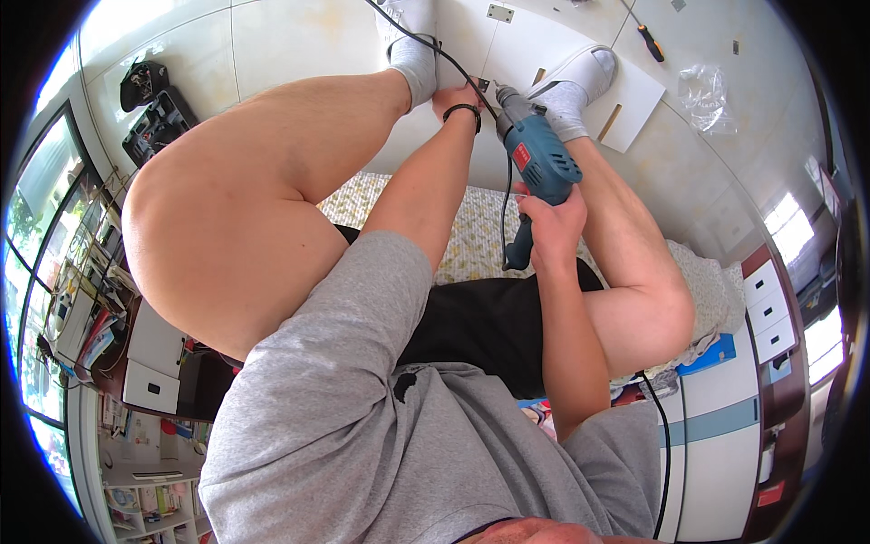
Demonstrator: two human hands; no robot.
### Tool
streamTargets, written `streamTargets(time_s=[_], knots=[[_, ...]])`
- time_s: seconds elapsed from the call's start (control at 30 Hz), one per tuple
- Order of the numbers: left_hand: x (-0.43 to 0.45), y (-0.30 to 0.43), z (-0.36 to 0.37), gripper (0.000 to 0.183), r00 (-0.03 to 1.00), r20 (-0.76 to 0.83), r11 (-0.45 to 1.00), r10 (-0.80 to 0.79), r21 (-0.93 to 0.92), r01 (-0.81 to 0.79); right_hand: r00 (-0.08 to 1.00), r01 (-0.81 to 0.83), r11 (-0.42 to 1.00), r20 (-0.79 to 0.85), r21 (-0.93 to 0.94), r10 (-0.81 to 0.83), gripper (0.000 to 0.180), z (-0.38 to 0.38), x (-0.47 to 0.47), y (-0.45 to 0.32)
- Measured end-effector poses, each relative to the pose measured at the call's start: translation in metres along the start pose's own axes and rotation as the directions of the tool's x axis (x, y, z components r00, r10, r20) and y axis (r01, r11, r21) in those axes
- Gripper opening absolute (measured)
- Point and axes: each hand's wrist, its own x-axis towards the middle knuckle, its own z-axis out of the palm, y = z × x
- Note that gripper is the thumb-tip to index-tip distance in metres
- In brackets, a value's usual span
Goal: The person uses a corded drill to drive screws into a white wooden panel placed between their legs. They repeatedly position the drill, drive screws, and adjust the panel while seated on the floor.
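Observation:
In my right hand (559, 221) is a blue corded power drill (544, 153), its chuck pointing away from me toward a white panel (523, 47) on the floor. My left hand (457, 100), with a black band at the wrist, reaches to a small metal bracket plate (480, 83) near the drill's tip. The fingers touch the plate's edge; their exact grip is partly hidden. A second metal plate (500, 13) lies on the panel farther off. My slippered foot (578, 71) rests on the panel, beside a slot (610, 122). The black cord (435, 47) crosses over my left hand.
On the floor at the right lie a screwdriver (651, 44) and a clear plastic bag (707, 98). An open tool case (160, 122) and a black pouch (143, 83) are at the left. My other foot (413, 61) stands beside the panel.

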Motion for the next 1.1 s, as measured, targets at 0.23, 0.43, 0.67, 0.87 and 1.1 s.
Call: streamTargets(time_s=[0.23,0.43,0.67,0.87,1.1], knots=[[0.002,-0.001,0.000,0.035,1.000,0.004,0.999,-0.024,-0.044,0.025,0.999,0.046,0.999,0.007,0.022,-0.046,0.045,-0.001,0.002,0.002],[-0.004,0.002,0.002,0.027,0.997,0.038,0.987,-0.063,-0.147,0.068,0.999,0.033,0.999,0.005,0.017,-0.033,0.044,0.000,0.001,0.004],[-0.007,0.004,-0.001,0.022,0.993,0.078,0.970,-0.093,-0.217,0.108,0.998,0.064,0.998,0.013,-0.012,-0.064,0.046,0.001,0.000,0.002],[-0.003,0.004,-0.008,0.027,0.922,0.327,0.935,-0.208,-0.209,0.285,0.998,0.056,0.998,0.010,0.004,-0.056,0.048,-0.001,-0.004,0.001],[0.051,-0.020,-0.005,0.029,0.743,0.649,0.789,-0.165,-0.365,0.495,0.994,0.072,0.997,0.083,-0.017,-0.070,0.049,0.000,-0.016,-0.007]])
